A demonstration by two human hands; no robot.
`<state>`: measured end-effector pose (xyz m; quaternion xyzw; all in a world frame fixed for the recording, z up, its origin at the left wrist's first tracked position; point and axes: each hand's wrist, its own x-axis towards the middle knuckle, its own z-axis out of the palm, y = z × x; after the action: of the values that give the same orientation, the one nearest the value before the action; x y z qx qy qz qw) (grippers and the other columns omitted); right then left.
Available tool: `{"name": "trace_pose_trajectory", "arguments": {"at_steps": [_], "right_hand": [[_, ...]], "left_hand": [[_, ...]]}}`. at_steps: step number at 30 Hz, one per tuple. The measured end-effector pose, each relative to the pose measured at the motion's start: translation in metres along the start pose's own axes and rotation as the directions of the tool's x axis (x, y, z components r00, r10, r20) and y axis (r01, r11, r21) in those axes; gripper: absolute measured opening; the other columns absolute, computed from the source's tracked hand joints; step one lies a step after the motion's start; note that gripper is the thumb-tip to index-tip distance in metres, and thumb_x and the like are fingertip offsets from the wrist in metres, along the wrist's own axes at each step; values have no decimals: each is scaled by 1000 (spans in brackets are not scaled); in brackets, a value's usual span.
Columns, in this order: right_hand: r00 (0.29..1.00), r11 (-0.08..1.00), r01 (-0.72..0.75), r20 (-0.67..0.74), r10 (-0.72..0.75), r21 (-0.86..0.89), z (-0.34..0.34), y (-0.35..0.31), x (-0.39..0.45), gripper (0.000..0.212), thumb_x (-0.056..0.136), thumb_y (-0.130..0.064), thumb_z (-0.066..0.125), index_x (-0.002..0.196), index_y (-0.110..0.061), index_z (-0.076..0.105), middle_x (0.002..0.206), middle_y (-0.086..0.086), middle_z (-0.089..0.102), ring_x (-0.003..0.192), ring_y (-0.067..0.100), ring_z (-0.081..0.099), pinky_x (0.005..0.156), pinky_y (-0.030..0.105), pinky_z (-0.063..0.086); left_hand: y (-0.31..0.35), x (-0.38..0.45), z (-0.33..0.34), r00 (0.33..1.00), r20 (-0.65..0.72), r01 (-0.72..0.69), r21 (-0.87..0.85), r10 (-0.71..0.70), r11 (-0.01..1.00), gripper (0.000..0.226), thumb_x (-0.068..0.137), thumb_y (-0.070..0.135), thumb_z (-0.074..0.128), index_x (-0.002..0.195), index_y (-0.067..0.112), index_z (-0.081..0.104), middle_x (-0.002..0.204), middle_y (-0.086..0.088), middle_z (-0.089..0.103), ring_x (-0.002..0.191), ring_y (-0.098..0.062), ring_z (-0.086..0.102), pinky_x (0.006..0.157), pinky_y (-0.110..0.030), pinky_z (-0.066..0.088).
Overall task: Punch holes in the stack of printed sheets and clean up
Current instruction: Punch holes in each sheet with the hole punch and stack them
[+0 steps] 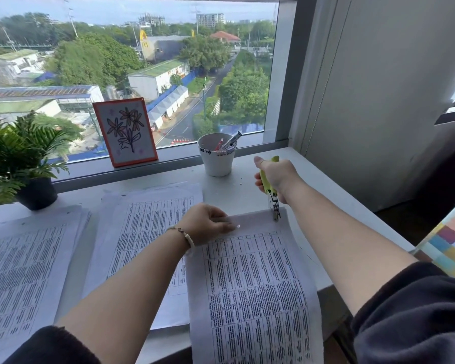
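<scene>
1. My right hand (pixel 276 177) grips the yellow-green handles of a single-hole punch (pixel 272 191), fingers curled round them, thumb sticking up.
2. The punch's metal nose sits over the far edge of the stack of printed sheets (pixel 252 279), near its far right corner.
3. My left hand (pixel 208 223) rests on the same stack's top margin, fingers loosely curled and fingertips pressing the paper flat; it holds nothing. A thin bracelet (pixel 185 235) circles that wrist.
4. This stack lies on the right part of the white tabletop (pixel 315 185), its near end hanging over the front edge.
5. A second pile of printed sheets (pixel 147 232) lies in the middle, partly under the stack I am working on; a third pile (pixel 24 271) lies at the left.
6. Small white paper dots (pixel 238 183) speckle the tabletop near a white cup (pixel 218 161) holding pens.
7. A framed flower drawing (pixel 125 132) leans against the window, and a potted fern (pixel 19 158) stands at the far left.
</scene>
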<state>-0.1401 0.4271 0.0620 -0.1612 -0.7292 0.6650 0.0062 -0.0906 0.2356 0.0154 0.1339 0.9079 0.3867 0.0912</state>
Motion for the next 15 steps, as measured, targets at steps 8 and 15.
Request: {"name": "trace_pose_trajectory", "arguments": {"at_steps": [8,15], "right_hand": [[999,998,10,-38,-7,66,6,6,0,27,92,-33,61,96,-7,56,70,7,56,54,18,51,54,28,45],[993,996,62,-100,-55,63,14,8,-3,32,92,-30,60,71,-12,43,59,6,49,46,19,43,47,26,38]], "left_hand": [[2,-2,-2,1000,-6,2,181,-1,983,32,80,40,72,95,12,73,91,-1,72,87,-14,65,81,-26,52],[49,10,31,996,0,-79,442,88,893,24,88,41,59,102,22,67,104,1,67,95,-18,61,74,-26,45]]}}
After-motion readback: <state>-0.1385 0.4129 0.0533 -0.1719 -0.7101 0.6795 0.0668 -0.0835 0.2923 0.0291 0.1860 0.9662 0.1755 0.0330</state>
